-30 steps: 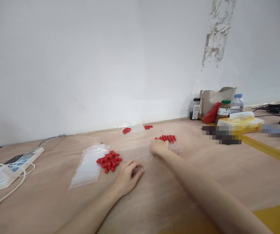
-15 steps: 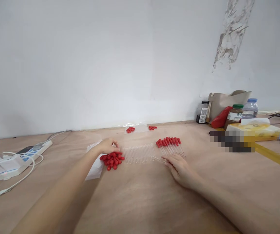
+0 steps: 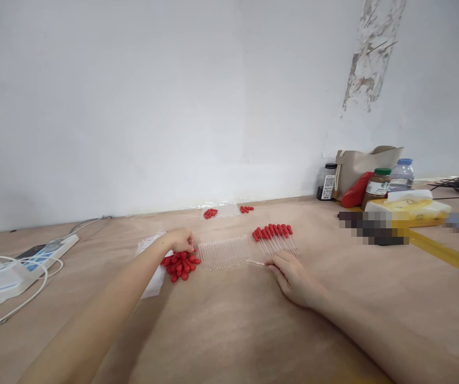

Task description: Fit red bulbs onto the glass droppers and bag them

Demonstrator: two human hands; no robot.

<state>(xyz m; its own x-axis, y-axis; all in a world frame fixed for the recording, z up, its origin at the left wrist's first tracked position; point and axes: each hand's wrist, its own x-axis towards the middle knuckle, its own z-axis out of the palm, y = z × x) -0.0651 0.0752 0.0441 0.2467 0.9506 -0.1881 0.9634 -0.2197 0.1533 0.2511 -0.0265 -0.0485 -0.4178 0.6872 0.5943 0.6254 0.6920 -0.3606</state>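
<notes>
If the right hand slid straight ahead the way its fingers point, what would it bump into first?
Probably the row of clear glass tubes: the right hand points up-left, with one loose tube at its fingertips. Depth is hard to judge.

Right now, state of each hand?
Left hand: closed over the red bulbs; grasp cannot be told.
Right hand: pinching a clear tube.

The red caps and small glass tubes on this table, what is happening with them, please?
A person works with bare hands at a brown table. The left hand reaches into a pile of red caps beside a clear plastic bag. The right hand holds one glass tube by its end, near a row of bare glass tubes. Behind it lie tubes with red caps already on.
</notes>
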